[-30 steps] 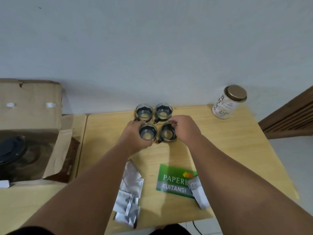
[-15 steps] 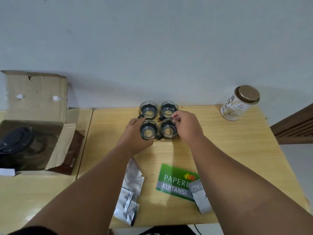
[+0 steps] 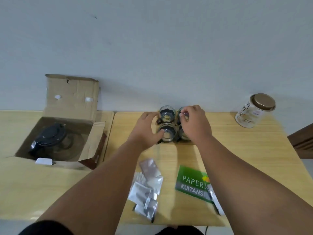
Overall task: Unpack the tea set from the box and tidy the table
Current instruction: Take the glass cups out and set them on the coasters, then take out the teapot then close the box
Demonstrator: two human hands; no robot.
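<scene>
Several small glass cups with dark holders stand in a tight square at the far edge of the wooden table (image 3: 237, 150). My left hand (image 3: 145, 128) rests against the left pair, thumb on the rim of the near-left cup (image 3: 167, 134) and fingers beside the far-left cup (image 3: 167, 114). My right hand (image 3: 194, 126) pinches the rim of the far-right cup (image 3: 180, 112) and covers most of the near-right cup (image 3: 182, 136). An opened cardboard box (image 3: 72, 95) on the left holds a glass teapot with a black lid (image 3: 49, 136).
A gold-lidded jar (image 3: 255, 110) stands at the far right corner. Silver sachets (image 3: 147, 189) and a green receipt book (image 3: 193, 184) with another sachet (image 3: 216, 200) on it lie near the front edge. A second table (image 3: 25, 184) carries the box. Dark wooden furniture (image 3: 303, 141) is at the right.
My right hand has shifted from the near-right cup to the rim of the far-right cup. My left hand has spread along the left pair. The cups are pressed closer together.
</scene>
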